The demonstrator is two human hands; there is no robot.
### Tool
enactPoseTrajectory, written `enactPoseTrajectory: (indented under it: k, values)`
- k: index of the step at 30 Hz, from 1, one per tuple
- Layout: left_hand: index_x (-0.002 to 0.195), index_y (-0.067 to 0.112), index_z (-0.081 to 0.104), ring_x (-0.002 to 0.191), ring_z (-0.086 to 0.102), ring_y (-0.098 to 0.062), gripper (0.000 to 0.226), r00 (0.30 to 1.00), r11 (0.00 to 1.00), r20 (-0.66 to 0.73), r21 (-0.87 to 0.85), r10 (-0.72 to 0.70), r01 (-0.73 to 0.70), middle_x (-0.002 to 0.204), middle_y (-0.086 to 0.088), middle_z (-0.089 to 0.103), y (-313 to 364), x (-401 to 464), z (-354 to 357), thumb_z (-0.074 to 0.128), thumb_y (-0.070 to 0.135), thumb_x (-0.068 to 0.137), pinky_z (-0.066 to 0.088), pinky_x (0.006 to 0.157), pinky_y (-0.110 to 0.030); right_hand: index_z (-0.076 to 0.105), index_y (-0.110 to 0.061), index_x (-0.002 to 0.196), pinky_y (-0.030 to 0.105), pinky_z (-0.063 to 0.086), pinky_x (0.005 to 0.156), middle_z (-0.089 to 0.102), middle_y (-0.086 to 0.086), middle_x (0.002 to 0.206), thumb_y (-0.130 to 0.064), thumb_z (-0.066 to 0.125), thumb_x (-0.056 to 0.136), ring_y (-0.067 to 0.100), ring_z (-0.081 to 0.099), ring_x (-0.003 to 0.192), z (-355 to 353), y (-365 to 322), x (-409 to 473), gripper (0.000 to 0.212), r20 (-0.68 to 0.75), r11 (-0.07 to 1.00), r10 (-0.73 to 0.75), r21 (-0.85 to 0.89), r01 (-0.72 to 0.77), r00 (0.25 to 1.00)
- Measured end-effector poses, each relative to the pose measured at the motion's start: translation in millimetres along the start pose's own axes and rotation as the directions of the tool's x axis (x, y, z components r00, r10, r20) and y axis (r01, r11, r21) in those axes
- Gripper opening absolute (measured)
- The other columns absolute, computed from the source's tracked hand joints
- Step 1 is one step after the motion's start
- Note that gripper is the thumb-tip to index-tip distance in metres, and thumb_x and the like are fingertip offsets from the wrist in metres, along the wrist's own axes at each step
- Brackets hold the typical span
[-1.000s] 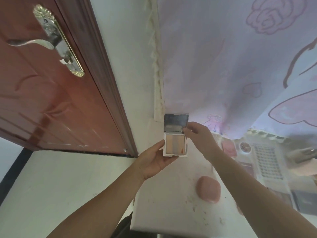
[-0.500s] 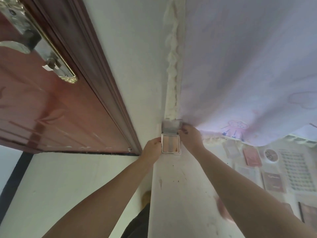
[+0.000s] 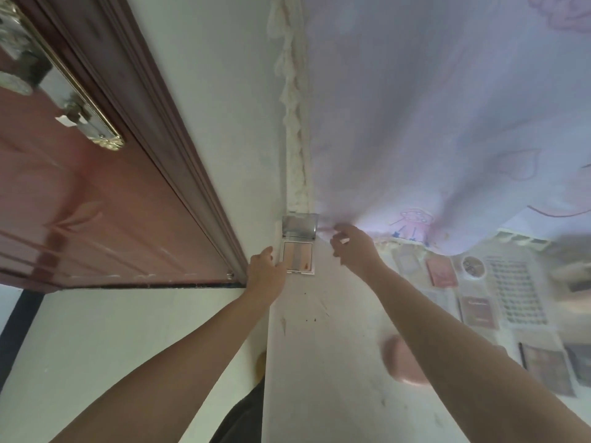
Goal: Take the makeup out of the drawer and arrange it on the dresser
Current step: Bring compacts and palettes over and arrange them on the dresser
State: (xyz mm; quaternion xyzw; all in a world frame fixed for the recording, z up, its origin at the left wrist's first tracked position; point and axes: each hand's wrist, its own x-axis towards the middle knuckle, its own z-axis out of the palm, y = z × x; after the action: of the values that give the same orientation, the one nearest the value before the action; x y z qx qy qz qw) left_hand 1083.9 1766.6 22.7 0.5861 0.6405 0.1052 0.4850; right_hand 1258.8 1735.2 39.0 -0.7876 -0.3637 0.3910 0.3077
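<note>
An open white compact palette (image 3: 298, 255) with striped beige pans sits at the back left corner of the white dresser top (image 3: 319, 353). Its mirrored lid stands up against the wall and the curtain. My left hand (image 3: 267, 271) is at the compact's left edge and pinches its base. My right hand (image 3: 351, 247) hovers just right of the lid with fingers loosely curled, off the compact and holding nothing. A pink rounded case (image 3: 401, 362) lies nearer me, partly behind my right forearm. The drawer is out of view.
Several palettes lie in rows on the right of the dresser: a pink square one (image 3: 441, 273), a round compact (image 3: 473, 266), a large grid palette (image 3: 515, 292). A lilac curtain (image 3: 447, 123) hangs behind. A red-brown door (image 3: 80, 219) stands left.
The compact went from held in the air to standing at the back corner. My right hand has come off its lid and moved slightly right.
</note>
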Motion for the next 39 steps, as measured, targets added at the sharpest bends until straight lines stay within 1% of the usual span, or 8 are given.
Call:
enactPoseTrajectory:
  k: [2,5,8,11,16,23,29,39]
  values:
    - [0.133,0.007,0.044,0.117,0.044,-0.025,0.045,0.962,0.964,-0.124,0.138,0.245,-0.228,0.125,-0.011,0.046,-4,-24,9,0.044,0.003,0.089,0.037,0.1,-0.033,0.061,-0.007,0.112,0.015,0.043,0.042,0.061,0.005,0.094,-0.005,0.051,0.09,0.01,0.058,0.057,-28,12,-21,0.024,0.052,1.0,0.01,0.019,-0.011,0.999]
    - [0.123,0.014,0.052,0.102,0.05,-0.018,0.038,0.908,0.902,0.119,0.119,0.402,-0.415,0.105,0.0,0.05,-6,-68,44,0.043,0.002,0.088,0.037,0.086,-0.019,0.065,-0.01,0.101,0.015,0.044,0.047,0.065,0.007,0.094,-0.006,0.052,0.089,0.013,0.059,0.064,-66,42,-67,0.019,0.124,0.987,-0.013,-0.156,0.032,0.992]
    - [0.128,0.014,0.051,0.102,0.053,-0.02,0.037,0.849,0.909,0.456,0.176,0.265,-0.378,0.111,-0.005,0.053,-5,-103,93,0.043,0.009,0.092,0.038,0.085,-0.019,0.063,-0.015,0.11,0.021,0.042,0.082,0.06,0.005,0.115,-0.016,0.051,0.092,0.018,0.057,0.1,-83,81,-113,0.022,0.237,0.834,-0.042,-0.526,0.164,0.971]
    - [0.108,0.004,0.061,0.101,0.057,-0.036,0.027,0.84,0.928,0.487,0.139,0.24,-0.345,0.107,-0.023,0.057,-1,-128,131,0.043,0.004,0.088,0.044,0.086,-0.034,0.054,-0.02,0.121,0.031,0.033,0.102,0.05,0.005,0.127,-0.026,0.041,0.093,0.026,0.043,0.124,-81,113,-150,0.031,0.341,0.638,-0.143,-0.686,0.349,0.929]
    - [0.109,0.003,0.061,0.101,0.057,-0.036,0.031,0.905,0.968,0.383,0.088,0.185,-0.235,0.111,-0.024,0.058,5,-150,149,0.04,0.001,0.086,0.045,0.085,-0.033,0.03,-0.024,0.135,0.035,0.035,0.1,0.02,0.001,0.149,-0.031,0.054,0.086,0.022,0.024,0.136,-80,152,-172,0.055,0.36,0.554,-0.214,-0.721,0.416,0.908]
    - [0.13,0.014,0.051,0.102,0.058,-0.02,0.035,0.919,0.99,0.393,-0.134,0.021,0.034,0.119,-0.005,0.06,2,-167,136,0.037,0.014,0.098,0.051,0.081,-0.03,0.04,-0.016,0.124,0.032,0.036,0.09,0.045,0.007,0.126,-0.032,0.054,0.085,0.029,0.04,0.117,-74,140,-166,0.045,0.35,0.616,-0.231,-0.67,0.415,0.908]
    - [0.124,0.004,0.059,0.092,0.063,-0.029,0.049,0.728,0.522,0.686,-0.627,0.017,0.579,0.115,-0.02,0.061,8,-164,93,0.049,0.042,0.095,0.057,0.078,-0.038,0.043,-0.029,0.108,0.026,0.04,0.073,0.052,-0.004,0.109,-0.049,0.063,0.074,0.015,0.051,0.095,-76,95,-166,0.045,0.277,0.856,-0.263,-0.376,0.356,0.924]
    - [0.13,0.0,0.052,0.095,0.061,-0.032,0.056,0.745,0.28,0.641,-0.761,0.184,0.586,0.115,-0.023,0.061,21,-146,50,0.048,0.044,0.095,0.056,0.066,-0.031,0.051,-0.028,0.11,0.03,0.052,0.085,0.063,-0.008,0.109,-0.048,0.068,0.076,0.011,0.061,0.1,-81,18,-147,0.042,0.339,0.881,-0.297,-0.264,0.393,0.893]
